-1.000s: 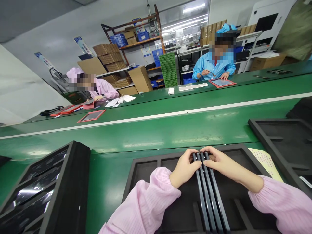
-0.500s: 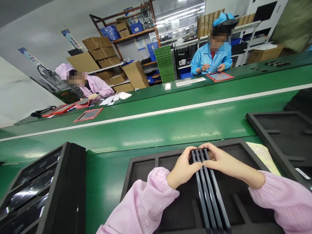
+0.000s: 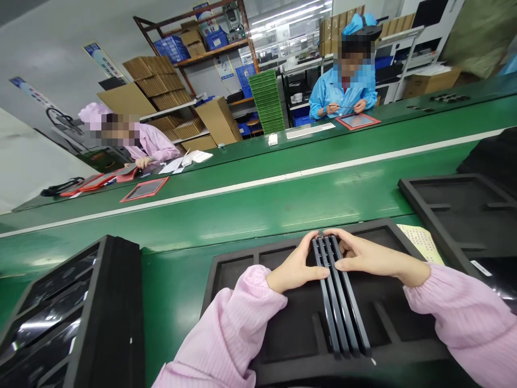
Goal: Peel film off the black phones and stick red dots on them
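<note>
Three thin dark panels [image 3: 339, 302] stand on edge, pressed together, in a black foam tray [image 3: 242, 269] in front of me. My left hand [image 3: 297, 267] presses against the stack's left side near its far end. My right hand [image 3: 363, 256] clasps the right side, with fingers curled over the far ends. Both pink sleeves reach in from below.
A stack of black trays with glossy panels [image 3: 72, 323] stands at the left; another black foam tray [image 3: 456, 210] and a dotted paper sheet [image 3: 420, 237] lie at the right. Beyond runs a green conveyor belt [image 3: 258, 205]. Two people work across it with red-framed panels [image 3: 145, 188].
My hands stay on the stack of panels. The view has shifted, so hands and tray sit a little higher and further left in the picture.
</note>
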Demonstrator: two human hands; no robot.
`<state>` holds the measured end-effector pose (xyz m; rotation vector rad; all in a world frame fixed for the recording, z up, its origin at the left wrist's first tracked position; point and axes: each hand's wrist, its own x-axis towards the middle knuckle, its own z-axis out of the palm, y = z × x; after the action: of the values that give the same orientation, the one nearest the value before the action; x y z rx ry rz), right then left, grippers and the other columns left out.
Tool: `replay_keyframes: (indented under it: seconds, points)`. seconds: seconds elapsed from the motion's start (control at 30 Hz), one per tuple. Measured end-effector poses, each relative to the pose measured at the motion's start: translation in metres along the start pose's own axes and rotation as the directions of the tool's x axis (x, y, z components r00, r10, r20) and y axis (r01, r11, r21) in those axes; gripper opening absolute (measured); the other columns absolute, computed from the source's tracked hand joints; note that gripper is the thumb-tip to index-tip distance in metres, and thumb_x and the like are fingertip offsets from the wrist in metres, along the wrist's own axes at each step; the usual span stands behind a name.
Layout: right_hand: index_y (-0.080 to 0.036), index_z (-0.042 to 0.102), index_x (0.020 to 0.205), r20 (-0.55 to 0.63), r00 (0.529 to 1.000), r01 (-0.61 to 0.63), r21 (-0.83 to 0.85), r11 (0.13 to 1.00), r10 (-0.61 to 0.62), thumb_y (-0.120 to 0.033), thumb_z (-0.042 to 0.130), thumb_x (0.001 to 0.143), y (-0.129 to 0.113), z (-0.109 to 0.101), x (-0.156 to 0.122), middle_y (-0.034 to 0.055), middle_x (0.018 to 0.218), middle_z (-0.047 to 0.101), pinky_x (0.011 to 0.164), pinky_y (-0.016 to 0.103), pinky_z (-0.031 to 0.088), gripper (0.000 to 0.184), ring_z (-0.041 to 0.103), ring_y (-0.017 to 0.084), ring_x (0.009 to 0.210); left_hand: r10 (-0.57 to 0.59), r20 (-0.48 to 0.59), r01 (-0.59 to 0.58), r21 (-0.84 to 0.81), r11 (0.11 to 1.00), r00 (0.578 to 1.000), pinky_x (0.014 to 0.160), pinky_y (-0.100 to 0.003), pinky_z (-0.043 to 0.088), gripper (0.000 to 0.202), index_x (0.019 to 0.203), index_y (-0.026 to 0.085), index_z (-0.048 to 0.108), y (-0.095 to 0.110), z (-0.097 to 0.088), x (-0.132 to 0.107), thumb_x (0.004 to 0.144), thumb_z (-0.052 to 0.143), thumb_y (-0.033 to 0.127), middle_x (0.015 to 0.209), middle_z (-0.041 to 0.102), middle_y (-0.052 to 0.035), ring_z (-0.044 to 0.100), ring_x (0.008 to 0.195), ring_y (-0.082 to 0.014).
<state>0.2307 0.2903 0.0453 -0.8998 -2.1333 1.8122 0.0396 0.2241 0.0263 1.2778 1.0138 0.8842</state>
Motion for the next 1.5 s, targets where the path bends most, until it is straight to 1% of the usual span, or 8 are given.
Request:
replay_keyframes:
  seconds: [0.23,0.4,0.63,0.77,0.87,1.03,1.27,1.5]
  points:
    - [-0.017,0.034,0.132,-0.185,0.98,-0.084,-0.045,0.995,0.074,-0.028,0.062,0.071,0.002,0.015,0.0,-0.0035,0.069,0.047,0.057,0.027,0.041,0.069,0.048,0.015,0.061,-0.073,-0.174,0.094,0.11,0.99,0.982,0.107,-0.042,0.027,0.095,0.139,0.011,0.02,0.006,0.014,-0.002,0.058,0.067,0.022,0.146,0.027,-0.0181,0.031,0.132,-0.0312]
    - [-0.018,0.019,0.142,-0.323,0.937,-0.167,-0.087,0.982,0.131,-0.042,0.059,0.073,-0.01,0.024,-0.008,0.015,0.123,0.047,0.056,0.033,0.049,0.083,0.058,0.02,0.072,-0.028,-0.384,0.181,0.37,0.911,0.923,0.095,-0.049,0.036,0.047,0.105,0.013,0.051,0.017,0.037,-0.026,0.066,0.065,0.035,0.111,0.055,-0.0169,0.05,0.108,-0.0345]
    - [-0.015,0.046,0.125,-0.553,0.828,-0.185,-0.111,0.976,0.094,-0.027,0.067,0.053,-0.016,0.047,0.001,0.0178,0.133,0.036,0.1,0.05,0.032,0.076,0.044,0.039,0.116,-0.054,-0.118,0.12,0.677,0.726,0.992,0.079,-0.05,0.042,0.045,0.086,0.017,0.055,0.015,0.061,-0.064,0.067,0.061,0.057,0.091,0.056,-0.0131,0.051,0.092,-0.0353]
    - [-0.017,0.048,0.113,-0.554,0.831,-0.062,0.011,0.998,0.058,-0.029,0.057,0.052,-0.017,0.046,-0.004,0.0115,0.116,0.053,0.098,0.04,0.038,0.064,0.051,0.029,0.11,0.06,-0.279,0.084,0.477,0.875,0.958,0.091,-0.046,0.036,0.038,0.09,0.019,0.056,0.015,0.048,-0.064,0.06,0.071,0.036,0.104,0.054,-0.0113,0.044,0.105,-0.0319]
    - [-0.018,0.042,0.114,-0.531,0.847,0.052,0.112,0.992,0.015,-0.042,0.054,0.055,-0.03,0.049,-0.009,0.0108,0.112,0.057,0.084,0.039,0.049,0.065,0.058,0.028,0.099,0.081,-0.493,-0.111,-0.031,0.993,0.866,0.095,-0.04,0.034,0.064,0.11,0.02,0.049,0.016,0.045,-0.059,0.052,0.074,0.024,0.116,0.052,-0.0102,0.044,0.112,-0.0283]
    - [-0.024,0.039,0.115,-0.633,0.764,0.324,0.209,0.923,-0.125,-0.045,0.059,0.06,-0.048,0.07,-0.01,0.0081,0.115,0.056,0.085,0.037,0.048,0.062,0.055,0.027,0.104,-0.064,-0.143,-0.07,-0.769,0.635,0.988,0.076,-0.036,0.043,0.049,0.097,0.015,0.058,0.013,0.058,-0.059,0.052,0.072,0.029,0.081,0.065,-0.0061,0.061,0.075,-0.0215]
    - [-0.019,0.059,0.101,-0.393,0.89,0.171,-0.184,0.968,-0.232,-0.062,0.056,0.064,-0.068,0.034,-0.002,0.0127,0.116,0.056,0.091,0.044,0.043,0.056,0.051,0.032,0.108,-0.056,-0.273,-0.169,-0.731,0.661,0.96,0.063,-0.03,0.041,0.037,0.081,0.012,0.065,0.009,0.056,-0.067,0.045,0.059,0.011,0.065,0.064,-0.0038,0.057,0.058,-0.0169]
    - [-0.023,0.061,0.071,-0.085,0.931,0.269,-0.498,0.825,-0.354,-0.033,0.05,0.077,-0.078,0.024,0.017,0.0031,0.085,0.066,0.076,0.036,0.051,0.016,0.062,0.023,0.08,-0.244,-0.163,0.109,-0.574,0.812,0.956,0.059,-0.025,0.033,0.031,0.069,0.013,0.064,0.006,0.048,-0.063,0.039,0.062,0.011,0.06,0.057,0.001,0.046,0.058,-0.0128]
